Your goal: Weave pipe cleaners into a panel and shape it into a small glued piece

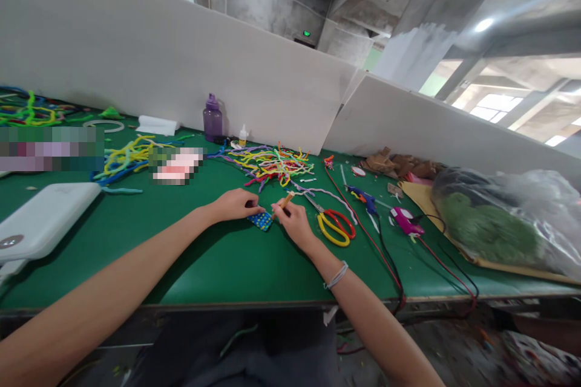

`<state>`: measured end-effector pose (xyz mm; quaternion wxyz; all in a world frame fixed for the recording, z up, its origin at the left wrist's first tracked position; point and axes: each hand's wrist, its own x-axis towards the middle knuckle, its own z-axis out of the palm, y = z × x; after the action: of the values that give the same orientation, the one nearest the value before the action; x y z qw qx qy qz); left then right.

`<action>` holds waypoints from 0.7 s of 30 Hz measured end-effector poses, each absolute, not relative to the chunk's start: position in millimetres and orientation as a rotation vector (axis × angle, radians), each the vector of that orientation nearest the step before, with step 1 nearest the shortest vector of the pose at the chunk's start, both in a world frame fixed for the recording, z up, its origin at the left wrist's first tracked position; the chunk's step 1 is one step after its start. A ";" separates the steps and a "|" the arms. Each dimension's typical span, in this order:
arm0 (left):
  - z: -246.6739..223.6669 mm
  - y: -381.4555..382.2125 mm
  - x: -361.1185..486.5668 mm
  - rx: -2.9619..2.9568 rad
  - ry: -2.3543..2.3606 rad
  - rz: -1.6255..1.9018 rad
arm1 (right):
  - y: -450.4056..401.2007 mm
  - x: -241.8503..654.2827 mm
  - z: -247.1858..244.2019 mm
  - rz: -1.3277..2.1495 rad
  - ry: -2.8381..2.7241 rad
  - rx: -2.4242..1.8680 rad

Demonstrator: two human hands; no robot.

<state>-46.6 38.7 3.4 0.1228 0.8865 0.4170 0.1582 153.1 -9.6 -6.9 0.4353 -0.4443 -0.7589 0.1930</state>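
A small flat blue piece with yellow and pale dots [260, 221] lies on the green tabletop in front of me. My left hand [235, 204] has its fingers curled and grips the upper left edge of this piece. In my right hand [293, 221] is a tan pen-like stick [285, 200], tilted, its lower end close to the right side of the blue piece. Whether that tip touches it I cannot tell. Just right of my right hand lie scissors [336, 228] with one yellow and one red handle. Behind both hands spreads a heap of colourful pipe cleaners [276, 164].
A purple bottle [213, 120] and a small glue bottle [243, 135] stand by the white partition [181, 54]. To the right are a blue glue gun [363, 198], corded magenta device [407, 221] and plastic bag [494, 224]. A white power bank [49, 217] lies left.
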 end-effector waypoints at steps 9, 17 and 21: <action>2.2 40.0 -47.3 2.542 1.208 0.481 | -8.9 153.3 -7.0 0.502 -1.875 -1.123; 2.5 41.1 -47.6 2.516 1.203 0.459 | -8.7 154.3 -7.5 0.436 -1.893 -1.089; 3.6 41.2 -47.7 2.505 1.196 0.440 | -9.4 157.4 -2.1 0.441 -1.784 -1.105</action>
<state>-47.7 41.2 3.6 0.1650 0.8791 0.4197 0.1544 157.4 -9.4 -2.1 0.4781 -0.4524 -0.7308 0.1808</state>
